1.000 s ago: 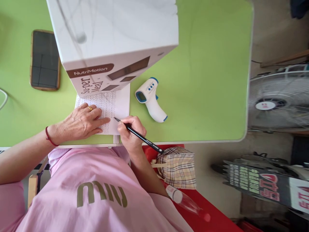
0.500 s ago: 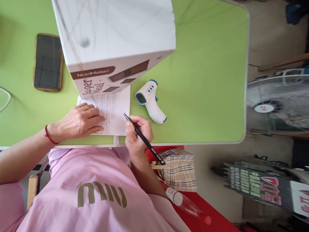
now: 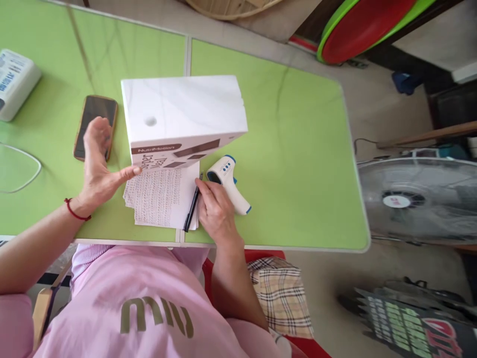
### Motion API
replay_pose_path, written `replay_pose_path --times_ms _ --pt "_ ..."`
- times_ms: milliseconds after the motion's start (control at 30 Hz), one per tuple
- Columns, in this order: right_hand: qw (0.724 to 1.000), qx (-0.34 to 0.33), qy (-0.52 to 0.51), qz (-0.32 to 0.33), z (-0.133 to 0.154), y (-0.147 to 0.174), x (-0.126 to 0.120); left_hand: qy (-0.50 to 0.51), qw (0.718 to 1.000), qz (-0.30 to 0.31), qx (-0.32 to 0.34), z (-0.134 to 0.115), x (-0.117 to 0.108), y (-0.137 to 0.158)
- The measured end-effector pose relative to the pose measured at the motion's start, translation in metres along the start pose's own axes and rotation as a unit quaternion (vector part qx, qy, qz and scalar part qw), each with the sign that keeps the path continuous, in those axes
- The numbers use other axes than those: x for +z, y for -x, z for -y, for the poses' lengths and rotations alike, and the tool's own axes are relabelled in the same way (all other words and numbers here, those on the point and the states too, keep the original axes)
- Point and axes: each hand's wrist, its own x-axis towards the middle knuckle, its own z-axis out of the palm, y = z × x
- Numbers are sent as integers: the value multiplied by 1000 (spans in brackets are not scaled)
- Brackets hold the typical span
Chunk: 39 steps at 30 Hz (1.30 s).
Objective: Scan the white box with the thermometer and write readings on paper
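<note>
My left hand (image 3: 97, 166) is raised with fingers and thumb apart, holding nothing. Its fingers hang over the dark phone (image 3: 89, 112) and its thumb tip reaches the lower left corner of the white NutriMotion box (image 3: 182, 107). The box stands on the far part of several handwritten paper sheets (image 3: 156, 201). My right hand (image 3: 218, 211) rests at the right edge of the sheets, its curled fingertips on the upper end of a black pen (image 3: 192, 206). The pen lies slanted along the paper; my right thumb is mostly hidden. A white and blue infrared thermometer (image 3: 234, 191) lies just beyond my right hand.
The green table (image 3: 290, 164) has its near edge against my body. A white device (image 3: 17, 84) and a white cable (image 3: 32, 159) are at the left. A fan (image 3: 402, 199) stands off the right end, and a checked cloth bag (image 3: 281, 293) sits on a red seat below.
My left hand has lifted off the paper and moved left and away toward the phone and box. The pen has turned and come down onto the paper's right side. The view has shifted, showing more table.
</note>
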Motion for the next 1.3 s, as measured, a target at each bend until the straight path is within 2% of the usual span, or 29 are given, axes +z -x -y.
replay_pose_path --times_ms 67,100,167,267,333,400,500,633,833,1000,1300 --pt "1000 -11 12 -4 -1 1 4 84 985 -132 -74 4 8 -2" --pt "1000 -19 13 -13 0 1 5 103 979 -149 -93 5 12 -3" --pt "998 -40 2 -46 1 0 4 101 978 -146 -111 6 20 -4" --pt "989 -49 -13 -136 -1 0 -1 76 982 -131 -115 8 28 -3" --pt "982 -11 6 -189 -7 0 -6 77 981 -135 -117 9 30 -3" --pt "977 47 49 -202 -17 1 -11 86 978 -148 -123 9 31 -3" --pt "976 120 110 -143 -34 7 -13 102 972 -168 -128 8 33 -2" --pt "977 172 120 -40 -47 17 -9 112 970 -182 -119 -1 33 -3" --pt "967 223 119 -15 -48 20 -9 137 962 -213 -97 -10 35 -5" --pt "954 274 117 38 -44 15 -15 150 966 -189 -98 -18 34 -7" --pt "958 260 113 36 -45 17 -18 197 960 -155 -126 -28 34 -8"
